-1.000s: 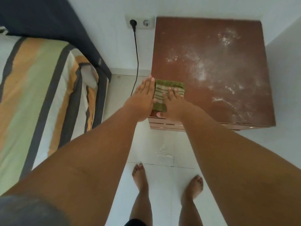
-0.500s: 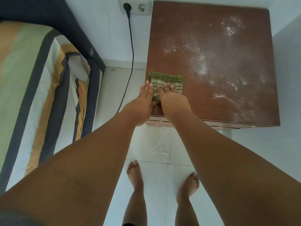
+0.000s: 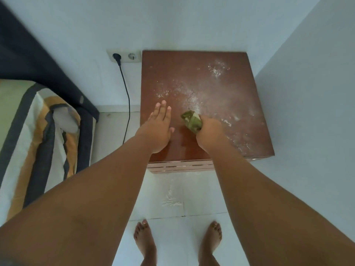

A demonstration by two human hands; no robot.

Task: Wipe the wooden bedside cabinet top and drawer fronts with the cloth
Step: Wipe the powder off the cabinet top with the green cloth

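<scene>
The reddish-brown wooden bedside cabinet [image 3: 226, 60] stands in the room corner, its top dusted with white powder [image 3: 192, 98] across the middle and right. My right hand [image 3: 208, 129] grips the green striped cloth [image 3: 191, 120], now bunched up, at the near middle of the top beside the powder. My left hand [image 3: 158, 127] lies flat with straight fingers over the near-left part of the top. The drawer fronts [image 3: 180, 167] show only as a thin strip below the front edge.
A bed with a striped cover [image 3: 36, 143] and dark headboard [image 3: 28, 60] is at the left. A wall socket [image 3: 124, 56] with a black cable [image 3: 127, 100] sits left of the cabinet. White walls close the back and right. My bare feet [image 3: 146, 244] stand on white tiles.
The cloth, flat under my right hand's fingers at the near-left edge, is now bunched in that hand and further right. My left hand has moved from the cabinet's left edge onto the top.
</scene>
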